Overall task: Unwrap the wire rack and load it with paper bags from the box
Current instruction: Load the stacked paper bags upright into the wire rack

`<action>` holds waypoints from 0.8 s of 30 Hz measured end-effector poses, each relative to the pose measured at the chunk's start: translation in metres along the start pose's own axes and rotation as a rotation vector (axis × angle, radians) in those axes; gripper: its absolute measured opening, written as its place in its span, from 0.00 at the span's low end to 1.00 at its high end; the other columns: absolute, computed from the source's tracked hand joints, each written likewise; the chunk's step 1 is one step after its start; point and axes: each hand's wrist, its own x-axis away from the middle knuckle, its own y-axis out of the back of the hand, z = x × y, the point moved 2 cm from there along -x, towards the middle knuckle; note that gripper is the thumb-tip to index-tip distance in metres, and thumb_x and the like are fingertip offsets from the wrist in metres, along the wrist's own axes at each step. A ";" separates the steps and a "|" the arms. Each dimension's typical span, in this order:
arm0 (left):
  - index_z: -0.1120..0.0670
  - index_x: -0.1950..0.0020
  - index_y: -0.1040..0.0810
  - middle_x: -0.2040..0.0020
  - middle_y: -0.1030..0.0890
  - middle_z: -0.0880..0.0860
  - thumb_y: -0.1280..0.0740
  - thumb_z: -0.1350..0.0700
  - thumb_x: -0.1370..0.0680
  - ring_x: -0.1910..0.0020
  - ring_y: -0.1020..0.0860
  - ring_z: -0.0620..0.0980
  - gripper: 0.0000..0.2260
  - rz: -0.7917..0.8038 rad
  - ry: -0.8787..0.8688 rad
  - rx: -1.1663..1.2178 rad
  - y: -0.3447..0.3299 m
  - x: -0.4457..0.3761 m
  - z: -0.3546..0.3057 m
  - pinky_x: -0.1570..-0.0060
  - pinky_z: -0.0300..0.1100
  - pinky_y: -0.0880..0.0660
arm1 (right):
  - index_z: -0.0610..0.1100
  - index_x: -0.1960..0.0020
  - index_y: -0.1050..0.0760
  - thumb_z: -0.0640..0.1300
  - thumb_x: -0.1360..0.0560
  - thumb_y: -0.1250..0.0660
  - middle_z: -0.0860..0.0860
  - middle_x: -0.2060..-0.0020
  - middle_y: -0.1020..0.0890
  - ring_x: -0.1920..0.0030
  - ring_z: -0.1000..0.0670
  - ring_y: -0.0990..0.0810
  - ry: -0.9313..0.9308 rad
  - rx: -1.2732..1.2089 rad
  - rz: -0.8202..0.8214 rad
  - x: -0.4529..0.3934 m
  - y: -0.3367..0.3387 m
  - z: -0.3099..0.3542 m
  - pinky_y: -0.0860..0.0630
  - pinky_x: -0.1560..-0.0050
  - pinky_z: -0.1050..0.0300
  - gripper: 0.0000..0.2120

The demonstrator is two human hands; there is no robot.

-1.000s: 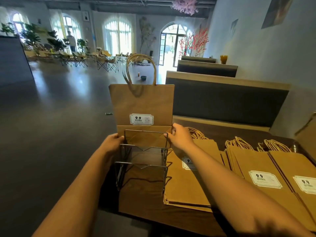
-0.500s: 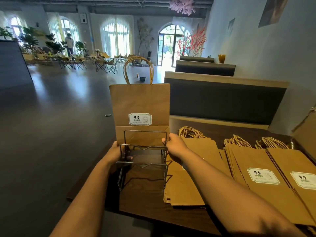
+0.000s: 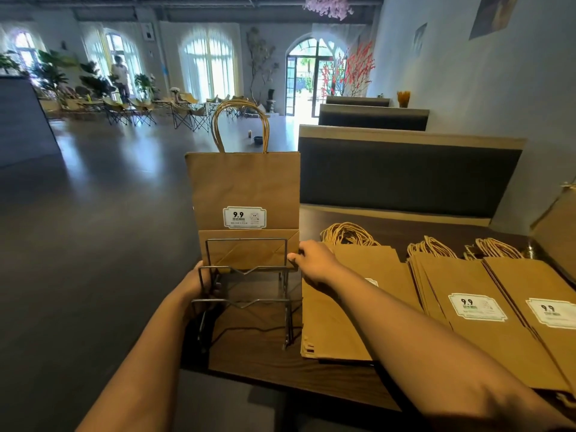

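Both hands clamped on wire rack at frame centre; upright bag top-heavy, risks tipping off surface edge.

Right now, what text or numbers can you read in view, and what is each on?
"9.9" on the white label of the upright bag in the wire rack; the smaller print under it is blurred.
"9.9" on the label of the middle flat stack; the rest is unreadable.
"9.9" on the label of the rightmost flat stack; the rest is unreadable.
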 end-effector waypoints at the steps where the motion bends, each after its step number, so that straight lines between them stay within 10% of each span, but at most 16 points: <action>1: 0.53 0.52 0.25 0.64 0.28 0.53 0.36 0.50 0.18 0.72 0.30 0.48 0.08 0.003 0.021 -0.004 0.001 0.004 0.000 0.76 0.39 0.32 | 0.49 0.57 0.25 0.57 0.19 0.36 0.50 0.62 0.21 0.57 0.46 0.20 0.004 -0.011 -0.009 0.000 -0.002 0.001 0.21 0.51 0.45 0.14; 7: 0.56 0.47 0.21 0.63 0.24 0.56 0.36 0.48 0.18 0.73 0.26 0.51 0.12 -0.007 0.035 -0.090 0.009 0.004 0.006 0.74 0.40 0.31 | 0.46 0.54 0.24 0.57 0.19 0.38 0.48 0.63 0.19 0.60 0.45 0.20 0.035 -0.003 -0.024 -0.001 -0.013 0.000 0.20 0.58 0.45 0.15; 15: 0.54 0.45 0.26 0.48 0.22 0.56 0.42 0.52 0.15 0.47 0.23 0.56 0.08 -0.150 -0.127 -0.129 0.001 0.048 -0.035 0.49 0.52 0.26 | 0.50 0.43 0.27 0.62 0.18 0.41 0.53 0.58 0.19 0.56 0.50 0.19 0.047 -0.136 -0.100 0.010 0.000 0.008 0.19 0.56 0.47 0.16; 19: 0.52 0.36 0.29 0.42 0.25 0.54 0.40 0.49 0.17 0.43 0.26 0.54 0.12 -0.380 -0.323 -0.175 0.012 0.042 -0.054 0.42 0.55 0.26 | 0.49 0.27 0.33 0.59 0.18 0.39 0.51 0.59 0.18 0.56 0.50 0.18 0.046 -0.254 -0.141 0.018 0.016 0.009 0.24 0.58 0.54 0.23; 24: 0.46 0.49 0.27 0.44 0.23 0.54 0.36 0.49 0.26 0.47 0.22 0.55 0.07 -0.664 -0.609 -0.177 0.009 0.065 -0.088 0.44 0.58 0.21 | 0.50 0.33 0.28 0.56 0.22 0.35 0.49 0.47 0.18 0.47 0.47 0.19 -0.097 -0.224 -0.182 0.027 0.048 -0.021 0.20 0.45 0.42 0.20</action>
